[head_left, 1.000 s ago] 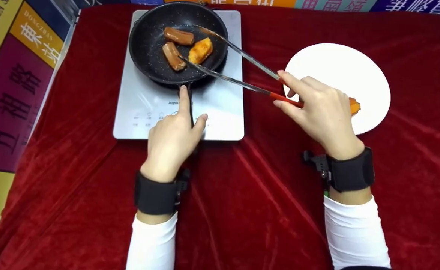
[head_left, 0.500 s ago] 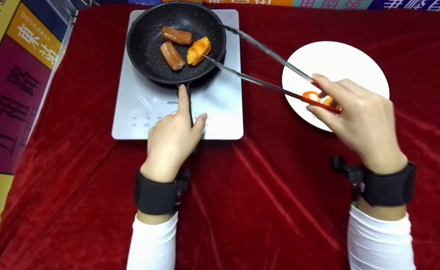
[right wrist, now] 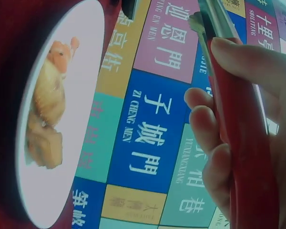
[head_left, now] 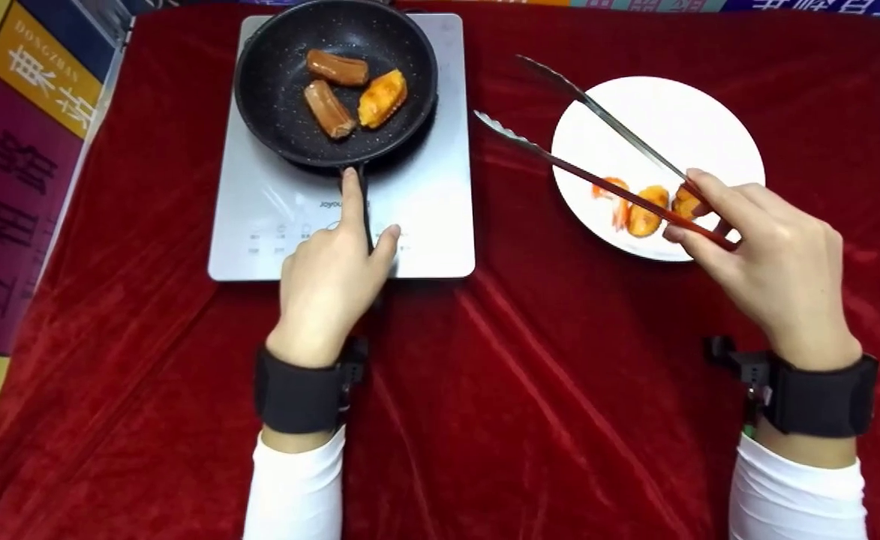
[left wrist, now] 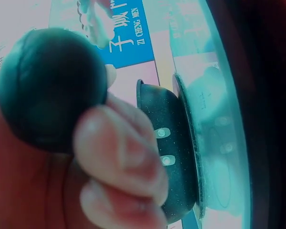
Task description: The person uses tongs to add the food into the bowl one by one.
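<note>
My left hand [head_left: 331, 274] grips the black handle [left wrist: 52, 88] of a frying pan [head_left: 271, 97], its index finger laid along the top. Inside the pan lie two brown sausage pieces [head_left: 329, 110] and a golden piece [head_left: 383, 97] resembling a chicken wing. My right hand [head_left: 781, 262] holds red-handled metal tongs [head_left: 635, 139]. Their arms are spread, with nothing between the tips, which point left between pan and plate. Under the tongs, a white plate [head_left: 665, 112] carries an orange-red shrimp [head_left: 620, 202] and golden wing-like pieces [head_left: 648, 210], partly hidden by tongs and hand.
The pan stands on a silver induction cooker [head_left: 259, 202]. A red velvet cloth [head_left: 500, 360] covers the table. Panels with coloured blocks and lettering [head_left: 34, 150] border the left side and the back.
My right hand has drawn the tongs right and toward me, out of the pan. The golden piece stays in the pan, and more food on the plate is uncovered. My left hand keeps its grip.
</note>
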`<state>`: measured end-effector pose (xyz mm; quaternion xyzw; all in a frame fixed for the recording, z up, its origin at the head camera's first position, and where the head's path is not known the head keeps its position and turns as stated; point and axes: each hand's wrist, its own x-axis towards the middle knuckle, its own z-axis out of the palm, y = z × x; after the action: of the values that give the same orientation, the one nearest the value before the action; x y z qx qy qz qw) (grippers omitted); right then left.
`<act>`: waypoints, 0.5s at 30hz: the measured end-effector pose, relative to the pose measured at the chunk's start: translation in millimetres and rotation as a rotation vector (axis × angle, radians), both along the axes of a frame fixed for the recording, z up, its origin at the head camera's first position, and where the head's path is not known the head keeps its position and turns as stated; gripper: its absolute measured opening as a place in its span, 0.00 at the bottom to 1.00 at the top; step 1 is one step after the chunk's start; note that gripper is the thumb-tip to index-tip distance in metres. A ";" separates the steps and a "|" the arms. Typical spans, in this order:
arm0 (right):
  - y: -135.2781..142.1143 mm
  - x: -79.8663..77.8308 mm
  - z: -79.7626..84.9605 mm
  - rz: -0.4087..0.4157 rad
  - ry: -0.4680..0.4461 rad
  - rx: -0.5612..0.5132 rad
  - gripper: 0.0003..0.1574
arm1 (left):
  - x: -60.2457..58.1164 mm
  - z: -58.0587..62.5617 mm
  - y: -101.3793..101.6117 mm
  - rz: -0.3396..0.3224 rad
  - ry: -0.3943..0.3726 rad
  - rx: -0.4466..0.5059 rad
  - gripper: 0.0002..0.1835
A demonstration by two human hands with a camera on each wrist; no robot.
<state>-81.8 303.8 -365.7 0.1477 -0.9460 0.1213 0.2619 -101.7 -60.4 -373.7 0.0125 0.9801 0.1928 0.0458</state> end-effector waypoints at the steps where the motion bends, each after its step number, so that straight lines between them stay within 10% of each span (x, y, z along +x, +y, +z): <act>1: 1.5 1.1 -1.4 -0.006 -0.001 0.000 0.28 | 0.3 -0.1 -0.3 0.001 0.002 0.001 0.41; 15: 42.8 27.7 -39.4 -0.133 -0.119 0.001 0.28 | 0.0 -0.7 0.1 0.005 -0.016 -0.001 0.41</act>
<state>-54.2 346.6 -405.1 0.0774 -0.9677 0.1119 0.2124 -101.7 -60.3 -374.4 0.0086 0.9799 0.1922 0.0531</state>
